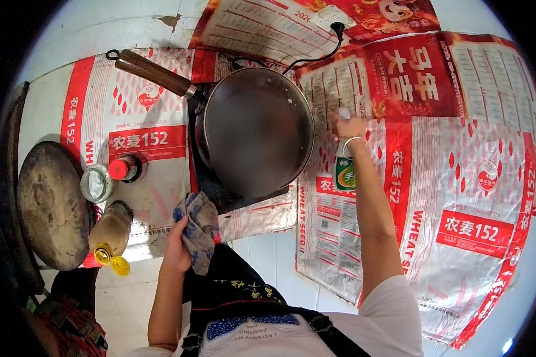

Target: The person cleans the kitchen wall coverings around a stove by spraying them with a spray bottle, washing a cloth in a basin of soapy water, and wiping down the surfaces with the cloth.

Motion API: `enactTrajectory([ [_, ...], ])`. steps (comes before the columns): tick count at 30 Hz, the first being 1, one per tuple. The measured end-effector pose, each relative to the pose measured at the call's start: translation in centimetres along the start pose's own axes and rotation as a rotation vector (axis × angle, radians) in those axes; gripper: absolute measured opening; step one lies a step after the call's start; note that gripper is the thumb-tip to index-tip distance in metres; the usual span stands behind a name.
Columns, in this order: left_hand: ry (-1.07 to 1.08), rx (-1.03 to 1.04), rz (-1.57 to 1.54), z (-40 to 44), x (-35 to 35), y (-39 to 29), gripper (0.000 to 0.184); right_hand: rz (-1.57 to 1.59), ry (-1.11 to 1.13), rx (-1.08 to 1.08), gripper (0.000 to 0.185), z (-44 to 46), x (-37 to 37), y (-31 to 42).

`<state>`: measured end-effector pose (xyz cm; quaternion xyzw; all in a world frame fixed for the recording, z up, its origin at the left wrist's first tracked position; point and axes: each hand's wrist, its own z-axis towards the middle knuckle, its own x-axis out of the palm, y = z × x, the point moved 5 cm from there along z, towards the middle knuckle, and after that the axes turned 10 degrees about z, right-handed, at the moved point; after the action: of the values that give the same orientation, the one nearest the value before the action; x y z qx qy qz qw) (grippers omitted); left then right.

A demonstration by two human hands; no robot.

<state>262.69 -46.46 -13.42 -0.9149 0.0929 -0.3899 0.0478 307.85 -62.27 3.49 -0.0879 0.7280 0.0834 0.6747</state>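
My left hand [176,249] grips a grey and blue patterned rag [198,229] in front of the hotplate [226,201]. A deep dark frying pan [308,134] with a wooden handle [155,72] sits on the hotplate; its inside is blurred. Right of the pan, my right hand [350,132] is closed around the upper part of a green squeeze bottle [345,174] with a pale cap [343,112]. Hand and wrist hide part of this bottle. Whether its base rests on the sheeting I cannot tell.
Left of the pan stand a red-capped jar [119,169], a glass jar [96,183] and a bottle with its yellow cap flipped back [110,229]. A round wooden board [53,205] lies at far left. A black power cord [315,59] runs behind the pan to the wall.
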Motion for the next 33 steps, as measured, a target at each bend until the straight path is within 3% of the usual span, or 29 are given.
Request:
enactTrajectory([
  [3,-0.008,0.035,-0.003,0.1,-0.7,-0.1,0.038,0.231,0.070,0.067,0.068,-0.7,0.4,-0.5],
  [9,-0.009,0.026,0.034,-0.3,-0.5,-0.4,0.043,0.278,-0.042,0.040,0.053,1.3,2.9,-3.9],
  [10,0.006,0.020,0.045,-0.4,-0.4,-0.4,0.043,0.347,-0.005,0.149,0.050,-3.1,-2.2,0.7],
  [11,0.012,0.020,0.039,-0.3,-0.5,-0.3,0.044,0.348,-0.020,0.162,0.050,-3.8,-2.8,-0.3],
  [13,0.042,0.014,0.049,-0.2,-0.1,-0.5,0.045,0.690,-0.296,0.070,0.078,-4.9,-5.4,-2.8],
  [14,0.021,0.010,0.042,-0.6,-0.2,-0.5,0.045,0.528,-0.450,0.025,0.064,-3.9,-5.0,-4.3],
  [15,0.015,0.000,0.039,-0.5,-0.2,-0.5,0.045,0.523,-0.462,0.030,0.064,-5.4,-6.5,-3.9],
  [17,0.053,0.008,0.044,-0.3,-0.2,-0.6,0.045,1.005,-0.543,0.037,0.044,-10.9,-10.8,-2.4],
  [19,0.089,0.016,0.054,-0.2,-0.1,-0.7,0.044,1.129,-0.556,0.103,0.030,-13.1,-12.3,-4.0],
  [23,0.105,0.005,0.071,-0.4,0.6,-0.5,0.044,1.109,-0.676,0.001,0.032,-16.5,-14.5,-4.3],
  [26,0.104,-0.028,0.091,-0.4,0.7,-0.2,0.044,1.016,-0.698,0.057,0.037,-17.9,-15.8,-3.8],
  [33,0.058,-0.027,0.120,-0.9,0.6,0.3,0.042,0.849,-0.661,0.019,0.042,-14.2,-17.7,-2.7],
])
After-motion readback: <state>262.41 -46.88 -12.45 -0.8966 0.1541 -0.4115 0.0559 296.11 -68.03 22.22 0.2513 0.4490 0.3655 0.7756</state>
